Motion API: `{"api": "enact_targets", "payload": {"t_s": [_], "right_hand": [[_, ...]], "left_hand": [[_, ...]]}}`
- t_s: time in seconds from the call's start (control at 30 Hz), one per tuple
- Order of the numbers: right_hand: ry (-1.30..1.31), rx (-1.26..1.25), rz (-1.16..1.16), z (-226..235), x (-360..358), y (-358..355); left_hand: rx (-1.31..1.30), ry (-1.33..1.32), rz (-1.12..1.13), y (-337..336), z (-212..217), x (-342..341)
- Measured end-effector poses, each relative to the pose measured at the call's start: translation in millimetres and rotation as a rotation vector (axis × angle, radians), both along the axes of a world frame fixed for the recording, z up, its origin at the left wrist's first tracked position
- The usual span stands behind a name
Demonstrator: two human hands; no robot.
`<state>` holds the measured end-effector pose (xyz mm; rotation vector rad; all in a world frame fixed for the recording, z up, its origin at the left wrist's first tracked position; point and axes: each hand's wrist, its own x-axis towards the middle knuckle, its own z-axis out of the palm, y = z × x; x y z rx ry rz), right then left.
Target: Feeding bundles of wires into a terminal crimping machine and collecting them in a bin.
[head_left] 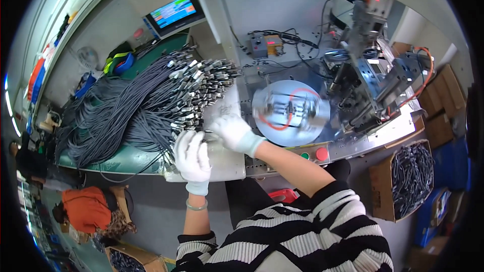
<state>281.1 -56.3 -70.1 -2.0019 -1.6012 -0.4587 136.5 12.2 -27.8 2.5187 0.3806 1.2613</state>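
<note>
Head view: the left hand (192, 157) curls at the cable connectors (201, 88) heaped on the bench (227, 167); the right hand (232, 130) bends nearby. Whether either pinches anything cannot be told. Pulling one connector could snag overlapping cables (123, 98).

Even, cool white light fills the workspace, with bright strip lights (9, 103) along the far left edge. The monitor (174, 11) glows, and hard glare whitens the metal plate (401, 127) at the counter's right end. Small highlights glint on the metal connectors (201, 83). White gloves on the hands (192, 157) look pale, with faint shading. Motion blur smears parts on the round disc (287, 138). Fisheye distortion bends straight edges, and the corners fall into black.
</note>
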Motion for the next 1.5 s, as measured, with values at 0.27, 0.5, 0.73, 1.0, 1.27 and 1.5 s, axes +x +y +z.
{"api": "enact_targets", "payload": {"t_s": [0.27,0.5,0.73,1.0,1.27,1.5], "right_hand": [[0.427,0.164,-0.419,2.2,108.8,-226.6],[0.470,0.213,-0.588,-8.8,151.4,-246.5],[0.607,0.084,-0.733,1.5,134.2,-226.4],[0.707,0.038,-0.625,9.0,88.1,-277.4],[0.687,0.091,-0.625,12.2,59.5,-307.8],[0.707,0.131,-0.588,24.7,46.5,-306.5]], "left_hand": [[0.336,0.482,-0.145,5.1,-32.1,85.1],[-0.109,0.484,-0.351,5.7,-38.5,152.1],[-0.339,0.613,-0.352,37.9,-33.9,131.5],[-0.345,0.662,-0.610,19.6,-34.8,103.8],[-0.296,0.718,-0.734,5.9,-12.5,100.7],[-0.414,0.649,-0.753,18.8,-23.5,93.2]]}}
